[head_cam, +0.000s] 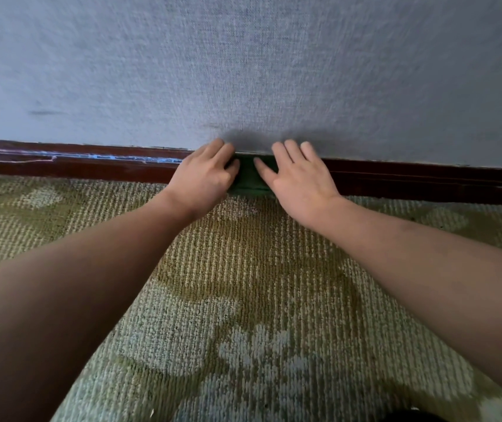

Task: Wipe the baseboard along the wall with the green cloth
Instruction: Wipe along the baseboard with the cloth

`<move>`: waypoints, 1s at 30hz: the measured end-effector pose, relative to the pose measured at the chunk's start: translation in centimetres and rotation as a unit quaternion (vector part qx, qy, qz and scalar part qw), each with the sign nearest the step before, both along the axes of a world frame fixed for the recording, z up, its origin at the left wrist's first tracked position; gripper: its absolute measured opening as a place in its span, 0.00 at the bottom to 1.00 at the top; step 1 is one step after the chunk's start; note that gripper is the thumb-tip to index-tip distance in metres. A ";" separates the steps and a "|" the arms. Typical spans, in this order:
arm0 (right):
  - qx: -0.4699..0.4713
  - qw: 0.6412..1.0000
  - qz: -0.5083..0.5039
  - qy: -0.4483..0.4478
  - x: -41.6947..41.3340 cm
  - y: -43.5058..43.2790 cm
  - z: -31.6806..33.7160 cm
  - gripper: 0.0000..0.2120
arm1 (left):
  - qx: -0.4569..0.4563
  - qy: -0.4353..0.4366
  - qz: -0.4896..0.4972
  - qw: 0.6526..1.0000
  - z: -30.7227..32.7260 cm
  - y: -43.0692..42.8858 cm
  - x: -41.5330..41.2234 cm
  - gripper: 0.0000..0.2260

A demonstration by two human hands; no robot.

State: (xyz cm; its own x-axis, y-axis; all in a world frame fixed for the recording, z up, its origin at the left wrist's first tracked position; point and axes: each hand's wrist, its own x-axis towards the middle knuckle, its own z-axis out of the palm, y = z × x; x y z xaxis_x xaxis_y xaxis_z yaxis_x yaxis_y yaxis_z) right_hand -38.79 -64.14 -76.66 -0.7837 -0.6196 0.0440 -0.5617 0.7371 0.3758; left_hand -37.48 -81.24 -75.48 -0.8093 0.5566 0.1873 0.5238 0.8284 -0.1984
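- Pressing against the baseboard (91, 166), both hands met over the green cloth (248, 181), which lay flat on the face of the board, its lower edge down at the carpet (243, 269).
- The left hand (204, 173) covered the cloth's left edge. Its grip was loose and open: the fingers lay close together, a little bent, with their tips up at the foot of the wall (243, 71), and the thumb was bent inward onto the cloth.
- The right hand (300, 176) covered the cloth's right edge. Its grip was open too, with the fingers straight and slightly spread, their tips reaching past the top of the baseboard to the wall, and the thumb laid across the cloth toward the left thumb.
- Only a narrow strip of green showed between the two thumbs; the rest was hidden under the palms.
- Both bare forearms reached in from the bottom corners of the view.
- The baseboard was dark reddish-brown and ran the full width of the view, with a pale bluish streak (106, 156) along its upper ledge left of the hands.
- The wall was grey-blue with a woven texture, shadowed just above the fingers, and bore a dark smudge (44, 112) far to the left.
- The carpet was looped pile patterned in olive and pale grey.
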 end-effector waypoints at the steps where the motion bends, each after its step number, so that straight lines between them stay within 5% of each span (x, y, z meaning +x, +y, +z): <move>1: 0.006 1.000 0.006 0.001 -0.1 0.1 -0.2 0.27 | 0.007 -0.004 0.006 1.000 -0.2 0.0 0.0 0.07; 12: 0.029 0.999 0.023 -0.031 -0.7 0.9 -1.6 0.30 | 0.079 -0.080 0.057 0.992 -1.9 -0.2 -0.7 0.12; 23: -0.017 0.994 0.032 -0.104 0.8 0.3 -0.7 0.25 | -0.010 -0.178 0.078 0.981 -1.8 0.0 0.6 0.13; 30: -0.018 1.000 0.015 -0.018 0.3 -0.3 0.4 0.25 | 0.028 -0.022 0.038 0.999 0.1 -0.7 0.7 0.07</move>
